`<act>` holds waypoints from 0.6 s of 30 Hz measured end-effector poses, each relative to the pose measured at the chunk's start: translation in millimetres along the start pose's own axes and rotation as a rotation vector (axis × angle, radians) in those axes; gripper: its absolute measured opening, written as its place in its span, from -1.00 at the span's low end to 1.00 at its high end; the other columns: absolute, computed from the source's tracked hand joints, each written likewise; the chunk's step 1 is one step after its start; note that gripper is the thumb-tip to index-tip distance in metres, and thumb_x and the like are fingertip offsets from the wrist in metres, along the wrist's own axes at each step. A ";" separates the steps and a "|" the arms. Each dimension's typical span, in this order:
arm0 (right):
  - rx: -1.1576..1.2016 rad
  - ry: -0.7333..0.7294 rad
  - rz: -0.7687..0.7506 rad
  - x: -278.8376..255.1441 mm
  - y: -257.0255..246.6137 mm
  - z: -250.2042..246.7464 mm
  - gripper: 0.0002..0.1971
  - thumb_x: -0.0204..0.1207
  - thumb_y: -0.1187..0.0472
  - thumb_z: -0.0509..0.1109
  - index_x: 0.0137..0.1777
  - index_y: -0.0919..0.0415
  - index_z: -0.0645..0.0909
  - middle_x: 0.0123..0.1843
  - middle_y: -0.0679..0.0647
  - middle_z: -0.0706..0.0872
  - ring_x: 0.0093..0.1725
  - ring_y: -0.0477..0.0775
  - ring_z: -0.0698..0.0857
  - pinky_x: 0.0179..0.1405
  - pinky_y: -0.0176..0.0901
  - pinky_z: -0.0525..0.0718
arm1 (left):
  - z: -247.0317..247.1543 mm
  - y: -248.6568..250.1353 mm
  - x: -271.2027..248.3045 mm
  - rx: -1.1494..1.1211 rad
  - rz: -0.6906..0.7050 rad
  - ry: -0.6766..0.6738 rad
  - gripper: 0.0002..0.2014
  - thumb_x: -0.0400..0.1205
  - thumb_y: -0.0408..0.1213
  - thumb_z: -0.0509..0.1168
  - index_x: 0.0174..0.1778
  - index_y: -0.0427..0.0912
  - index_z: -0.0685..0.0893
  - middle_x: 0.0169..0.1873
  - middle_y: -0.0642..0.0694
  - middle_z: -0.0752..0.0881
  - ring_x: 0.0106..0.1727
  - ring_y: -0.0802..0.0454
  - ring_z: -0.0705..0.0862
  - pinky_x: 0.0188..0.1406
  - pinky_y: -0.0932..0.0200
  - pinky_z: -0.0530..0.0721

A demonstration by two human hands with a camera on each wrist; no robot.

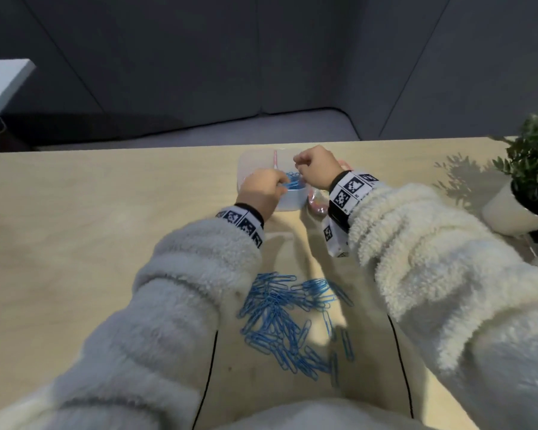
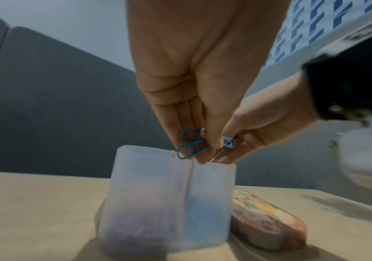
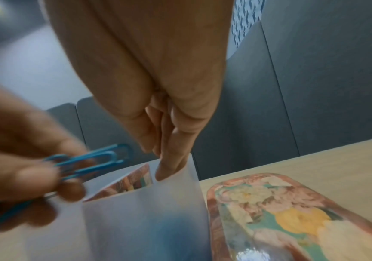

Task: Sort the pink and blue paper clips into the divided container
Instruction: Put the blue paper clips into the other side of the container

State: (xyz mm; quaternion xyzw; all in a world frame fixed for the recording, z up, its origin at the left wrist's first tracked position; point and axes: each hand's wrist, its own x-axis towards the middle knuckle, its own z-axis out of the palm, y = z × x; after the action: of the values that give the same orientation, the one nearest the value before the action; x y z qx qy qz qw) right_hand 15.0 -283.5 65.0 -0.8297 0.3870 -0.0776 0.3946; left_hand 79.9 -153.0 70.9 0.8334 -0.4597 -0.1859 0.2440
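Wood table [image 1: 75, 243] under everything; potted plant [image 1: 528, 181] at far right edge; floral-patterned lid [image 3: 281, 220] lying flat just right of container. Translucent divided container [image 2: 149, 197] at far centre, upright; pinkish mass showing through one compartment wall, blue through the other; divider [image 2: 188, 185] between. Loose heap of blue paper clips [image 1: 289, 321] near centre of table, between the sleeves [image 1: 174, 290], well apart from container; no loose pink clips seen on table. Left hand [image 1: 260, 192] over container's rim, fingers curled, pinching a small bunch of blue clips [image 2: 193, 143] directly above the opening. Right hand [image 1: 316, 170] at container's right rim; fingertips [image 3: 169, 167] dipped inside wall; whether steadying or holding a clip, can't tell. Judged: clips light, stiff wire w/ smooth coating, so slippery and prone to hooking together; best pinched across the flat loops, a few at a time; container light plastic, likely to tip if knocked, so worth bracing at rim.
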 end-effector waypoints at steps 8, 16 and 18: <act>0.147 0.285 -0.066 -70.9 45.1 -23.7 -0.75 0.46 0.47 0.25 0.02 0.35 0.72 0.00 0.19 0.78 -0.07 -0.07 0.71 0.13 -0.23 0.64 | 9.6 13.2 55.6 0.274 -0.010 -0.050 -0.82 0.56 -0.45 0.24 -0.37 -0.24 0.50 -0.02 -0.41 0.69 0.05 -0.37 0.65 -0.09 -0.05 0.54; 0.116 0.120 0.017 -112.7 98.7 -3.4 -0.62 0.45 0.46 0.23 -0.36 -0.09 0.58 -0.35 -0.16 0.68 -0.43 -0.32 0.63 -0.11 -0.21 0.57 | 9.7 3.5 13.5 0.080 0.134 0.052 -0.69 0.64 -0.29 0.08 0.14 -0.25 0.68 0.12 -0.27 0.73 0.18 -0.22 0.63 0.16 0.03 0.51; 0.039 0.075 0.062 -119.1 105.2 4.1 -0.66 0.45 0.44 0.24 -0.33 -0.05 0.59 -0.24 -0.05 0.75 -0.27 -0.09 0.67 -0.07 -0.22 0.54 | 14.9 -15.6 -20.3 0.062 0.151 0.032 -0.75 0.61 -0.30 0.14 0.02 -0.24 0.71 0.02 -0.22 0.76 0.10 -0.18 0.67 0.07 0.07 0.55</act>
State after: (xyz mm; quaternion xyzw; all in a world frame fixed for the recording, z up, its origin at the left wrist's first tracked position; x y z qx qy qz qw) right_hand -126.4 -238.2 8.1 -0.8062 0.4253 -0.1037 0.3980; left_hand 72.2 -131.9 51.6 0.8063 -0.5228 -0.1393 0.2388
